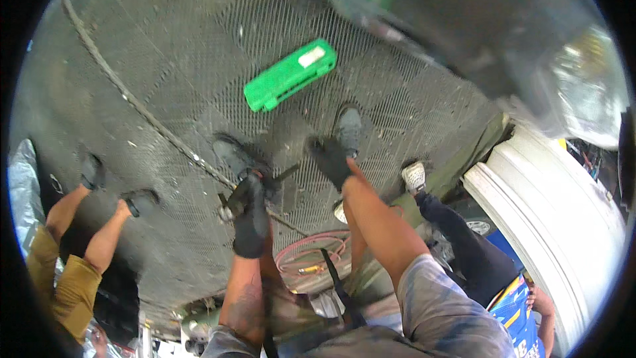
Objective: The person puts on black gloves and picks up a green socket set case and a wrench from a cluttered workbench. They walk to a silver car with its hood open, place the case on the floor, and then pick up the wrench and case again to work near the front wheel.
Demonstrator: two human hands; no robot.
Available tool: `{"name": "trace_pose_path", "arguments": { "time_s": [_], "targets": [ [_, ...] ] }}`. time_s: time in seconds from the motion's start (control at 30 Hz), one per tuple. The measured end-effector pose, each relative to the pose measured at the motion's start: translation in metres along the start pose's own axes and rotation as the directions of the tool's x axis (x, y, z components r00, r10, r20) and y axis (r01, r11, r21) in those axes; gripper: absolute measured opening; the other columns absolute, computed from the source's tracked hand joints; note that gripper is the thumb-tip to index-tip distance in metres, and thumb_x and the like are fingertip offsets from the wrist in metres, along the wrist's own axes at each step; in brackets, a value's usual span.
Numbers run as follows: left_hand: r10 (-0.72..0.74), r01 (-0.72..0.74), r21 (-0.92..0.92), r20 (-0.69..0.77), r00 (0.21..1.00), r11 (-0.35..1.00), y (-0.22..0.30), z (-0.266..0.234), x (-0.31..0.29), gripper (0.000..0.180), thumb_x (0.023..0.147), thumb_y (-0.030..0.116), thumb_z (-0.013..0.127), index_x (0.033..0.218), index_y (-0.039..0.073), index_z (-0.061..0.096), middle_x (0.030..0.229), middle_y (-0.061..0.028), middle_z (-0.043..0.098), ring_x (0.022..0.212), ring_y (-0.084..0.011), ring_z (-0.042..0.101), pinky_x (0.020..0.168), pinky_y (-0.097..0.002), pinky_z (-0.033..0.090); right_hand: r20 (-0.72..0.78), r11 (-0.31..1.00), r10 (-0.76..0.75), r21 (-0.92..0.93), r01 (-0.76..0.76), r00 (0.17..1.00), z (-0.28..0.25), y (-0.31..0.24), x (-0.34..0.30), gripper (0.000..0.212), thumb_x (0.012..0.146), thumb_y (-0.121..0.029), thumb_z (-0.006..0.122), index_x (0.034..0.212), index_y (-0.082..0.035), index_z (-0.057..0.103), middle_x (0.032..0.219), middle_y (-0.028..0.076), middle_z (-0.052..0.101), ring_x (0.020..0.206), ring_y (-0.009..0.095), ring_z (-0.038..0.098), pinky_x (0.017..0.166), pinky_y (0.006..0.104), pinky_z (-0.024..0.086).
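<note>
My left hand [250, 215], in a black glove, is closed around a dark tool with a bar-like part [286, 173] sticking out to the right and a metallic end [226, 213] at the left. The glove covers most of the tool, so its kind is unclear. Farther right, my right hand [330, 161], also gloved in black, hovers over the floor near my shoe [349, 122]. Its fingers are bent and smeared, and no object shows in them. Beyond both hands, a bright green plastic case [290, 75] with a white label lies closed on the floor.
A dark hose [140, 107] crosses the ribbed floor mat on the left. A vehicle's dark body [457, 20] fills the upper right, by a stack of white panels [536, 219]. People stand at both sides. A pink hose [311, 252] lies coiled behind my legs.
</note>
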State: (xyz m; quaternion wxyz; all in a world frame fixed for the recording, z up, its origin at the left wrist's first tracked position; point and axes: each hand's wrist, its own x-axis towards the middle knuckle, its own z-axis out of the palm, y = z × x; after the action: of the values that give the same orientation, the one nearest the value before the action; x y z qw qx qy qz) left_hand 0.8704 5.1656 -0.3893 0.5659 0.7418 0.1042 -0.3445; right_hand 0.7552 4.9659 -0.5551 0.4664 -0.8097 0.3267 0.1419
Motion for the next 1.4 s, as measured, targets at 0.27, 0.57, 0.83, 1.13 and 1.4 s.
{"name": "trace_pose_path", "arguments": {
  "time_s": [0.27,0.57,0.83,1.13,1.4],
  "targets": [
    [0.191,-0.169,-0.125,0.187,0.964,0.978,0.233,-0.103,-0.138,0.02,0.094,0.016,0.06,0.104,-0.002,0.057,0.091,-0.008,0.06,0.071,-0.0137,0.058,0.06,-0.0297,0.047,0.412,0.753,-0.051,0.614,-0.235,0.91,-0.179,-0.198,-0.175,0.027,0.094,-0.016,0.059,0.117,0.0,0.06,0.098,0.007,0.066,0.085,0.013,0.063,0.076,0.0292,0.054],
    [0.256,-0.383,0.075,0.625,0.738,0.921,0.342,-0.124,-0.233,0.032,0.094,0.031,0.058,0.099,-0.001,0.062,0.078,-0.0031,0.058,0.07,-0.0101,0.051,0.062,-0.0265,0.044,0.095,0.575,-0.154,0.818,0.011,0.984,-0.249,-0.362,-0.32,0.035,0.098,-0.022,0.056,0.122,0.004,0.055,0.102,0.01,0.065,0.09,0.014,0.063,0.079,0.0298,0.053],
    [0.205,-0.335,-0.015,0.816,0.541,0.942,0.383,-0.097,-0.266,0.045,0.09,0.044,0.056,0.083,0.0,0.06,0.067,-0.0015,0.054,0.056,-0.0082,0.046,0.05,-0.0243,0.036,-0.094,0.407,-0.225,0.895,0.181,0.97,-0.27,-0.437,-0.407,0.038,0.095,-0.011,0.058,0.128,0.006,0.051,0.109,0.015,0.064,0.093,0.019,0.064,0.083,0.0327,0.053],
    [0.075,-0.531,0.109,0.947,0.313,0.84,0.404,-0.026,-0.271,0.029,0.09,0.029,0.058,0.093,0.0,0.059,0.076,-0.0069,0.058,0.066,-0.0127,0.053,0.06,-0.0296,0.044,-0.082,0.581,-0.118,0.802,0.135,0.99,-0.316,-0.392,-0.453,0.032,0.1,-0.027,0.051,0.103,0.002,0.062,0.071,0.007,0.063,0.059,0.012,0.059,0.054,0.026,0.047],
    [0.36,-0.784,-0.258,0.932,-0.048,0.564,0.4,0.079,-0.295,0.019,0.093,0.014,0.057,0.105,0.0,0.058,0.083,-0.0093,0.058,0.071,-0.0174,0.059,0.068,-0.0334,0.049,-0.148,0.522,-0.112,0.833,0.185,0.983,-0.382,-0.355,-0.49,0.036,0.1,-0.034,0.051,0.101,-0.001,0.064,0.066,0.0,0.056,0.053,0.007,0.05,0.049,0.0237,0.041]
  ]
}}
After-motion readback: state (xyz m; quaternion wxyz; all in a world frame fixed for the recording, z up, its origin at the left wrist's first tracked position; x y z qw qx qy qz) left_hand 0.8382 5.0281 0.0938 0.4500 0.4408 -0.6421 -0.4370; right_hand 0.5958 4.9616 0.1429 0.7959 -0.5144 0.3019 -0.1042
